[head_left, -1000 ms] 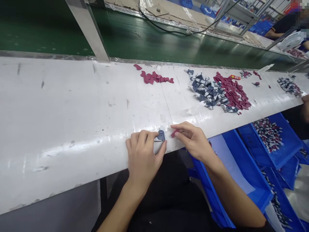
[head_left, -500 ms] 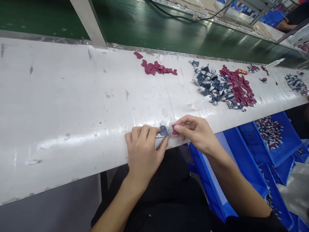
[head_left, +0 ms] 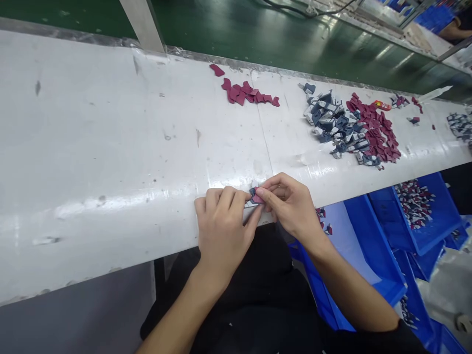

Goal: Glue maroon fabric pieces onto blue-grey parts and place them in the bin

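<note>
My left hand (head_left: pixel 224 221) rests at the table's front edge, its thumb and index finger closed round a small dark blue and white part (head_left: pixel 252 192). Between the thumb and fingers of my right hand (head_left: pixel 291 204) is a maroon piece (head_left: pixel 257 198), which lies over the blue part. The fingertips of both hands nearly meet and hide some of the two pieces. Farther back on the white table lies a small group of maroon pieces (head_left: pixel 240 94). To the right, a heap of blue and white parts (head_left: pixel 326 118) adjoins a heap of maroon pieces (head_left: pixel 376 129).
Blue bins (head_left: pixel 387 246) stand below the white table (head_left: pixel 110 147) at the right, some holding small parts. A metal post (head_left: pixel 143 24) rises at the table's back edge. A person's arm (head_left: pixel 452 32) shows at the far upper right.
My right hand has moved left and brought the maroon piece onto the blue part. The camera view has shifted slightly, showing more parts in the nearest blue bin.
</note>
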A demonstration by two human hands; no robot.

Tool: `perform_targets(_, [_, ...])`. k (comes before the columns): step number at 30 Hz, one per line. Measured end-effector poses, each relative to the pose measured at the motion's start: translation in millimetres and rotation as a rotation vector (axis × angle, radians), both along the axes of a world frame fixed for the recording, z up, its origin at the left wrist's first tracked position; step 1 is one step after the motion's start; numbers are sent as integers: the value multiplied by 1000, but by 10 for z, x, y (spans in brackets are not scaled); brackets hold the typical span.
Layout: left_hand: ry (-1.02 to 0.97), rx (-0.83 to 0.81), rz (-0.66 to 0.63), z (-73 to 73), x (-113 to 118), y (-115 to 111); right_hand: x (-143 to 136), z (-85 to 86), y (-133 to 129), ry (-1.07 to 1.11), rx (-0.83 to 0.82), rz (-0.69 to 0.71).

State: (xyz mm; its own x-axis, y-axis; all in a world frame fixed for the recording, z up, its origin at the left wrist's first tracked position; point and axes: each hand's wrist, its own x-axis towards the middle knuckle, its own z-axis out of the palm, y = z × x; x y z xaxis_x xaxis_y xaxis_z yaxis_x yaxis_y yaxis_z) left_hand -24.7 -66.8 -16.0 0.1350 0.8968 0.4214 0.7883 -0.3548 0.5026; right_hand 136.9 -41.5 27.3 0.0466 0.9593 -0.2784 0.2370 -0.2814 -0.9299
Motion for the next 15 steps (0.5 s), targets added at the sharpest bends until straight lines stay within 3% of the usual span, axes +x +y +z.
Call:
perform_targets(10, [-6,2,7,-1,12,4,-17,34,29,-157,15,110])
perform_targets(15, [13,-14,13,13,21,-2,69,68,50,18,-113,133])
